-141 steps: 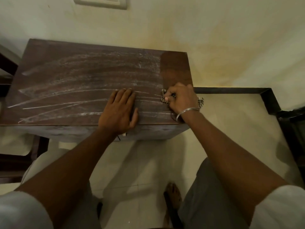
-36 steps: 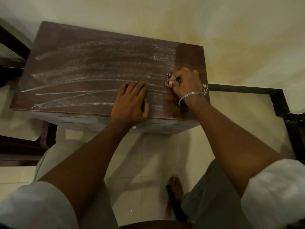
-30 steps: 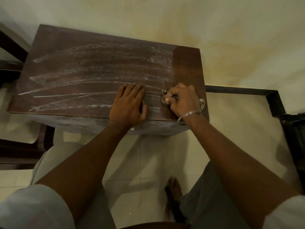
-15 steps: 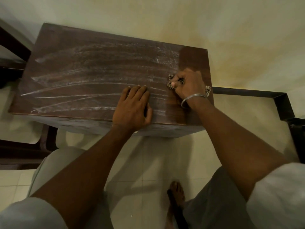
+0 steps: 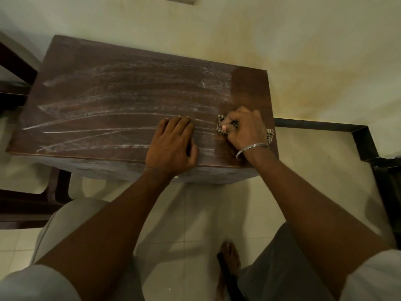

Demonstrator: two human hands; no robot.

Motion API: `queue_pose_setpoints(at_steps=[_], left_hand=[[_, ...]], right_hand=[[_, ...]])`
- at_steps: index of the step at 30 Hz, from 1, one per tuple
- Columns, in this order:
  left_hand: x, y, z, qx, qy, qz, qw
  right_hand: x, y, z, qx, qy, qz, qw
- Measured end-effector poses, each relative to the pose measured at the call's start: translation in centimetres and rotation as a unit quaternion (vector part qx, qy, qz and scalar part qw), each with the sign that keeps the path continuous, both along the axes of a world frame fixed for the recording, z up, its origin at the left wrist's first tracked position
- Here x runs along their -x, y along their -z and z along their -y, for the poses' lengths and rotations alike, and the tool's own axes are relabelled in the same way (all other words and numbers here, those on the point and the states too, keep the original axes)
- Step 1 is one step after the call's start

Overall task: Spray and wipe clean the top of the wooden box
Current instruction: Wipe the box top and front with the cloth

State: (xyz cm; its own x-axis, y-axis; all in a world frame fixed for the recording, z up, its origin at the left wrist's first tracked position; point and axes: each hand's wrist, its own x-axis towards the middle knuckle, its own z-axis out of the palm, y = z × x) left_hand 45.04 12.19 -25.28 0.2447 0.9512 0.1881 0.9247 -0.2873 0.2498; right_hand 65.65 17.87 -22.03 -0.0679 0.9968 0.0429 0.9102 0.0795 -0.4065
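While the left hand (image 5: 171, 146) presses flat on the wooden box (image 5: 121, 101), the right hand (image 5: 244, 130) grips a checked cloth (image 5: 221, 124).

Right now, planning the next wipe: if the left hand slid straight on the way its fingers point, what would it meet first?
Only white streaks on the wooden box; the left hand looks free to the far edge, then likely the wall.
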Motion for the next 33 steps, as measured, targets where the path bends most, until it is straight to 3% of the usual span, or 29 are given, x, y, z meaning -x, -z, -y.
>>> queue_pose_setpoints(at_steps=[12,23,33], left_hand=[[0.2,0.1,0.0,0.011,-0.002,-0.015,1.0],[0.1,-0.1,0.1,0.017,0.001,-0.012,1.0],[0.2,0.1,0.0,0.009,-0.003,-0.026,1.0]], right_hand=[[1.3,-0.7,-7.7,-0.005,0.038,0.001,0.999],[0.0,0.7,-3.2,-0.028,0.0,-0.01,1.0],[1.5,-0.6,-11.5,-0.02,0.037,-0.004,0.999]])
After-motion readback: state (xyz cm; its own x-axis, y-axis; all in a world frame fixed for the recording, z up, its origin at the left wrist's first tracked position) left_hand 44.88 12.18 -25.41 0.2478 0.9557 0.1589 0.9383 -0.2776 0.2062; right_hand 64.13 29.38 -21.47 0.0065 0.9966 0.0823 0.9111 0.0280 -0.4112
